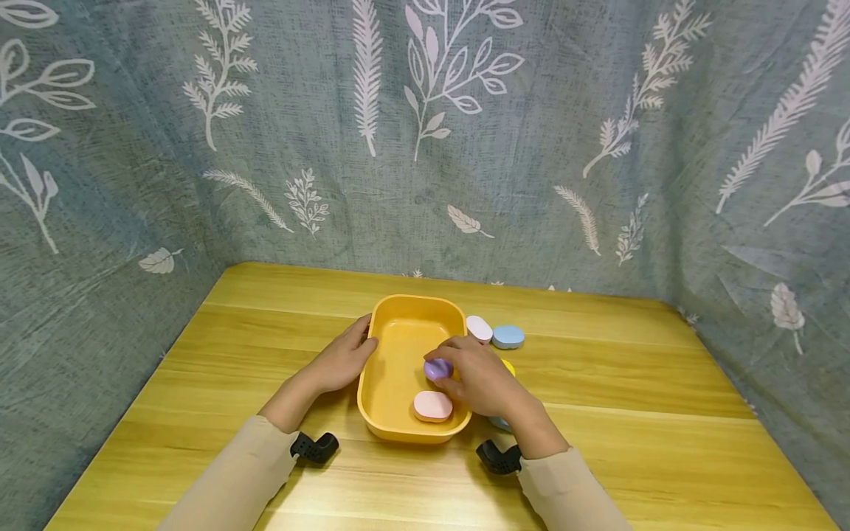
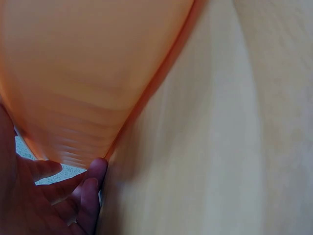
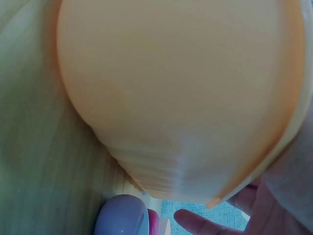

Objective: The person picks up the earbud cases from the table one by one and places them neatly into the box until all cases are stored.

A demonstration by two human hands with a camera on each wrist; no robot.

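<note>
A yellow-orange rectangular basin (image 1: 378, 435) with rounded corners stands on the table. My left hand (image 1: 341, 359) grips its left side, thumb at the rim and fingers along the outer wall; the left wrist view shows those fingers (image 2: 89, 198) close by the wall. Reaching over the right rim, my right hand (image 1: 479, 376) pinches a purple oval block (image 1: 437, 369) between thumb and fingers inside the basin. In front of it a pale pink oval block (image 1: 433, 406) lies on the basin's floor. The right wrist view hides the purple block behind the basin wall.
Right of the basin sit a whitish oval block (image 1: 479, 329) and a light blue one (image 1: 508, 337). A yellow block (image 1: 509, 367) and another blue block (image 1: 500, 423) are mostly hidden by my right hand and forearm. A leaf-patterned curtain (image 1: 398, 206) borders the wooden table (image 1: 631, 457).
</note>
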